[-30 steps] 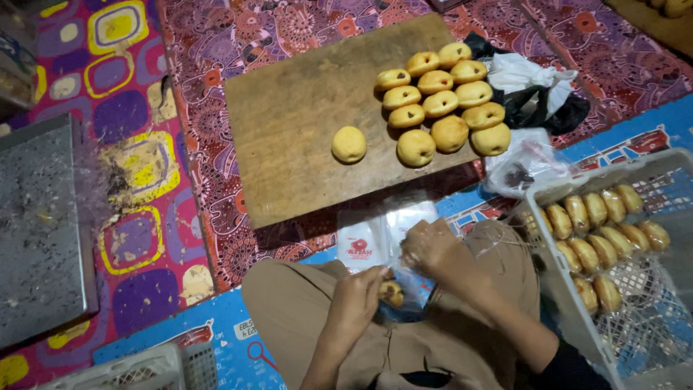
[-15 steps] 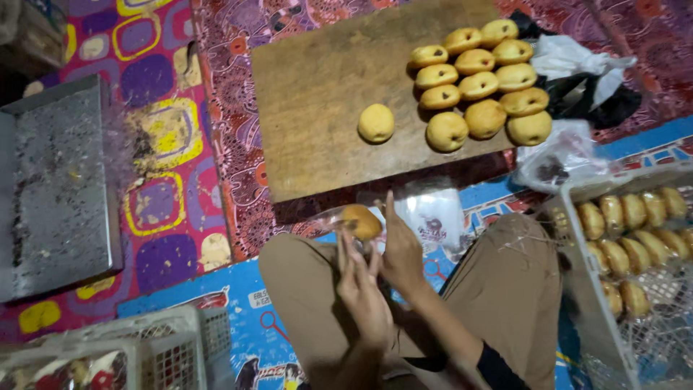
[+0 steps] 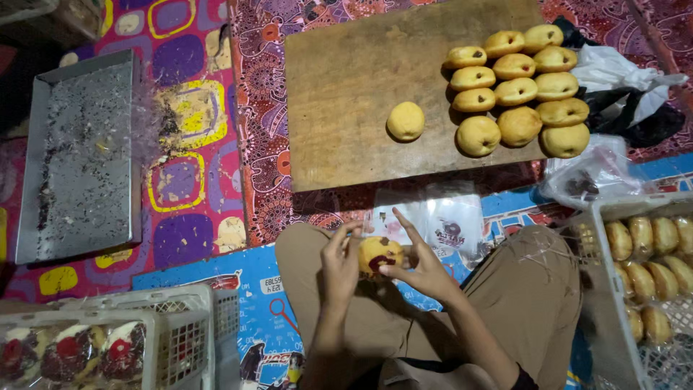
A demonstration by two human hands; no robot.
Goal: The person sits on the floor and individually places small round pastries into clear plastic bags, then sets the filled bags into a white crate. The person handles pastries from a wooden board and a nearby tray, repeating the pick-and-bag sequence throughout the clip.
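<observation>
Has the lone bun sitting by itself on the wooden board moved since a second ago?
No. The lone bun keeps its spot on the wooden board, left of the bun cluster; only the camera shifted.

A home bakery floor: patterned mats (image 3: 180,166), wooden board (image 3: 346,108) of buns (image 3: 516,90), baking tray (image 3: 79,155)

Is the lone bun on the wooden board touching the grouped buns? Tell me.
No, the lone bun sits apart on the wooden board, with bare wood between it and the grouped buns.
</observation>
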